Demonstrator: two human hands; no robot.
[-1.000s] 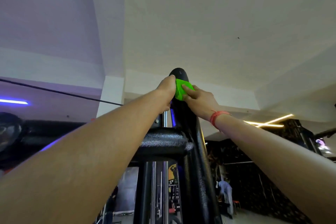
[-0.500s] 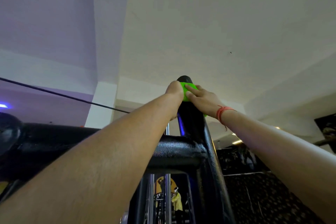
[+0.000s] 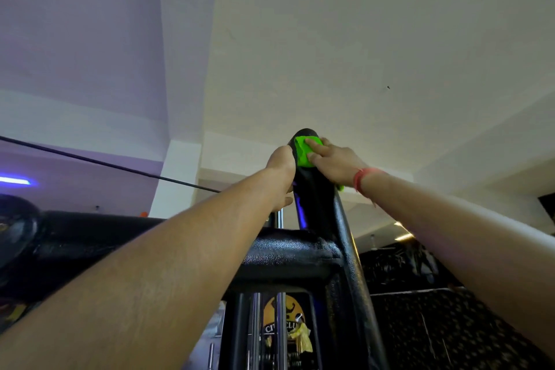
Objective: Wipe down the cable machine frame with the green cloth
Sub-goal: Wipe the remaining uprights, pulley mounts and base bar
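Note:
The black cable machine frame [image 3: 318,213] rises as an upright post to a rounded top near the ceiling. A bright green cloth [image 3: 303,153] lies against the top of that post. My right hand [image 3: 333,162], with a red thread on its wrist, presses the cloth onto the post; a bit of green hangs out under the wrist. My left hand [image 3: 282,171] wraps round the post from the left, just below the cloth. Its fingers are hidden behind the post.
A thick black crossbar [image 3: 285,252] joins the post below my hands and runs off to the left. A thin black cable [image 3: 105,161] stretches across the left. Chrome guide rods [image 3: 280,330] and a yellow logo sit below. White ceiling close overhead.
Both hands stay at the top of the post. The cloth under my right hand has slid slightly up toward the rounded tip, and more of it shows. The camera tilted a little.

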